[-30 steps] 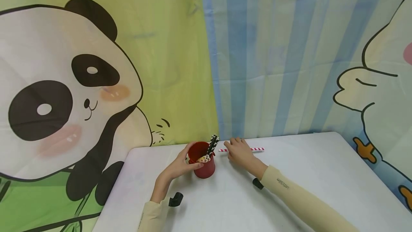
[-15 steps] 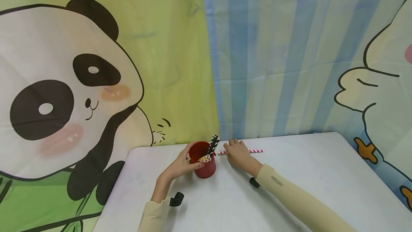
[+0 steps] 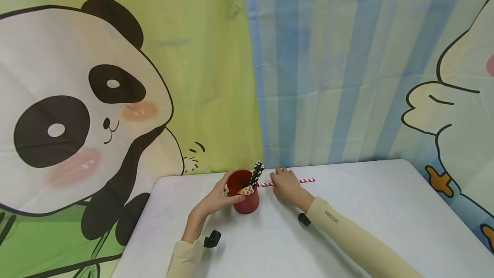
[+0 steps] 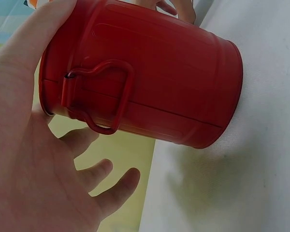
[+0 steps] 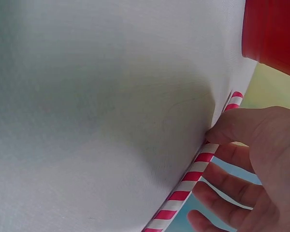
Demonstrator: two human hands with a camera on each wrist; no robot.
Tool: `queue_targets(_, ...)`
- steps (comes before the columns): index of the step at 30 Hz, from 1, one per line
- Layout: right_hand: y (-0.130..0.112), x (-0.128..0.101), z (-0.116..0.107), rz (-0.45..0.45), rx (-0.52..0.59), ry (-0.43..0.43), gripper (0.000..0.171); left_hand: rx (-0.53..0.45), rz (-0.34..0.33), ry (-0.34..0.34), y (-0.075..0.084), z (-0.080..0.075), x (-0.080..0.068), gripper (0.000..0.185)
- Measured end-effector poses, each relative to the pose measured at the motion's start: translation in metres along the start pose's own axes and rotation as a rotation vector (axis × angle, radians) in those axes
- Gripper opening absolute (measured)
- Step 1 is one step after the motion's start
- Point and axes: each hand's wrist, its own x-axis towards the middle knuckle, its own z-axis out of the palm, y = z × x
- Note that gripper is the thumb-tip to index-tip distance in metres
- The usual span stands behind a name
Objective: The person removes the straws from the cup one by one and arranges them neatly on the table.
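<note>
A red metal bucket [image 3: 248, 205] stands on the white table, with black straws dotted in white [image 3: 256, 172] and several pale straws [image 3: 246, 190] poking out at its mouth. My left hand [image 3: 214, 198] holds it by the rim, thumb on the near side. The left wrist view shows the bucket's wire side handle [image 4: 126, 92], while the other fingers extend free below. To the bucket's right, my right hand [image 3: 287, 185] pinches a red-and-white striped straw [image 5: 186, 183] between thumb and fingers. That straw lies along the tabletop, its middle covered by the hand in the head view.
The white tabletop [image 3: 362, 213] ends at the back against hanging curtains, a yellow-green one with a panda [image 3: 216, 98] and a blue striped one [image 3: 320, 76]. Black wrist camera mounts [image 3: 212, 239] jut inward from both sleeves.
The right hand has shifted slightly left with the striped straw, whose left end has swung a little nearer. The left hand and bucket stay in place.
</note>
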Motion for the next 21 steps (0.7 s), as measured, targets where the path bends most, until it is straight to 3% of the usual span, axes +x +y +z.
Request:
queue_targets(14,0.001,-0.001,-0.006,0.000,0.045,0.020,0.011,-0.004,-0.003,-0.012,0.006,-0.001,-0.003,0.090)
queue_targets(19,0.002,-0.003,-0.011,-0.020,0.073,0.069,0.015,-0.003,-0.019,-0.009,0.005,0.000,-0.003,0.091)
queue_targets(21,0.002,-0.004,-0.012,-0.031,0.082,0.093,0.015,-0.013,-0.022,-0.009,0.011,0.000,-0.005,0.092)
